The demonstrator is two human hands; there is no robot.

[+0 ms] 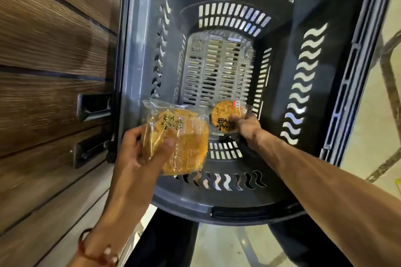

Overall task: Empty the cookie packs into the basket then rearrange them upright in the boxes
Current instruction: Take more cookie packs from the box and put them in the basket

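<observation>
Grey basket, one. Left hand grips stack of cookie packs, count unclear; right hand pinches single pack.

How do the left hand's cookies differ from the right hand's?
The left hand grips several overlapping packs; the right hand pinches a single pack. The overlapping packs sit nearer the camera; the single pack is deeper in the basket. Both are golden cookies in clear, black-printed wrappers.

Brown wood-grain drawers fill the left side. They carry two dark metal handles. Pale floor shows at right.
</observation>
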